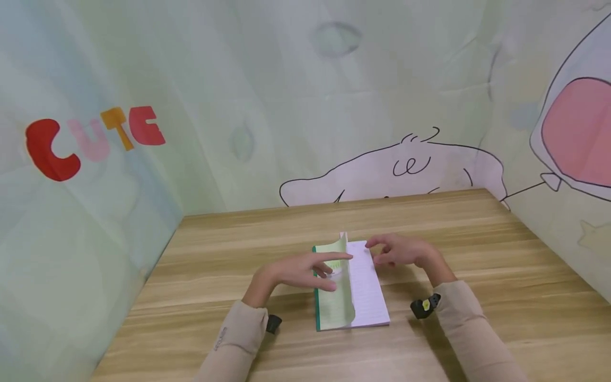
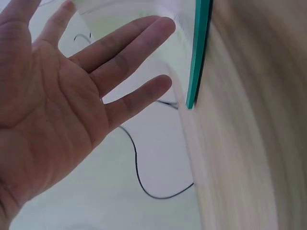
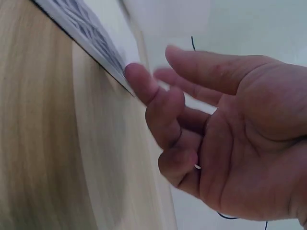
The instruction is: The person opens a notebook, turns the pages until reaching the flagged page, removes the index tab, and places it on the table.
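Notepad: the lined notepad [image 1: 365,289] lies mid-desk [image 1: 477,254], green cover page [image 1: 334,286] curling up over its left side.
Left hand: the left hand [image 1: 298,270], fingers straight, grip released, touches that lifted page.
Right hand: the right hand [image 1: 401,250] hovers at the pad's top right corner, fingers loosely bent, grasping nothing.

Head looks down; wrists close.

The wooden table [image 1: 477,254] has lots of bare room on both sides of the notebook [image 1: 367,292]. A green page [image 1: 334,281] curls up in the middle, in the way. Walls [image 1: 95,239] close in the left, back and right.
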{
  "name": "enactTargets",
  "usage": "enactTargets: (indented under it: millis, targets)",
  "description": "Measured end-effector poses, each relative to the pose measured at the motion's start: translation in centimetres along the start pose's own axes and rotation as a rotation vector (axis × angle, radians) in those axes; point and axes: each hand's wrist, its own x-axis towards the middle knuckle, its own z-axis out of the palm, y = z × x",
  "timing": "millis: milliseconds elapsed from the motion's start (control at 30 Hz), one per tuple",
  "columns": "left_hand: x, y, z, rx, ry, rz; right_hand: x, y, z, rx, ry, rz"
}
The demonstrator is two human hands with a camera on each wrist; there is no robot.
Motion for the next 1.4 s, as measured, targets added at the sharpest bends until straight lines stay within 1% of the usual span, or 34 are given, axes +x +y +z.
enactTargets:
  millis: [67, 167, 267, 333, 467, 500, 567, 633, 700, 767, 800, 967, 1033, 1233, 1400]
  targets:
    - [-0.5, -0.2, -0.3, -0.019, 0.017, -0.002, 0.1, 0.1, 0.3, -0.023, 0.009, 0.037]
    - [-1.1, -0.4, -1.0, -0.041, 0.065, -0.016, 0.4, 0.2, 0.7, -0.051, 0.009, 0.053]
    - [-1.7, -0.4, -1.8, -0.015, 0.130, -0.038, 0.6, 0.2, 1.0, -0.045, 0.008, 0.073]
    - [-1.9, -0.4, -2.3, 0.008, 0.173, -0.043, 0.8, 0.2, 1.2, -0.079, 0.025, 0.072]
    - [-2.5, -0.5, -2.9, 0.032, 0.243, -0.030, 1.3, 0.2, 1.8, -0.159, 0.074, 0.061]
    - [-2.6, -0.5, -3.1, 0.027, 0.256, -0.020, 1.4, 0.2, 2.0, -0.177, 0.083, 0.060]
    - [-2.9, -0.5, -3.3, 0.027, 0.281, -0.025, 1.6, 0.2, 2.3, -0.192, 0.094, 0.066]
    - [-3.2, -0.5, -3.6, 0.003, 0.297, -0.029, 1.7, 0.3, 2.6, -0.200, 0.102, 0.074]
    - [-3.6, -0.6, -3.9, -0.029, 0.304, -0.036, 1.8, 0.2, 2.7, -0.214, 0.109, 0.066]
    - [-4.0, -0.9, -4.2, -0.018, 0.312, -0.056, 1.8, 0.1, 2.8, -0.227, 0.116, 0.053]
    - [-4.2, -1.0, -4.4, 0.004, 0.316, -0.059, 1.8, 0.0, 2.8, -0.234, 0.118, 0.047]
    - [-5.2, -1.8, -5.0, 0.174, 0.333, -0.110, 1.8, 0.1, 2.9, -0.229, 0.118, 0.063]
    - [-5.5, -1.9, -5.1, 0.199, 0.317, -0.132, 1.8, 0.2, 3.0, -0.220, 0.119, 0.070]
    - [-6.5, -1.7, -5.2, 0.232, 0.252, -0.197, 2.0, 0.4, 3.0, -0.208, 0.102, 0.046]
    - [-6.9, -2.0, -5.2, 0.296, 0.202, -0.261, 1.8, 0.1, 2.9, -0.188, 0.095, 0.016]
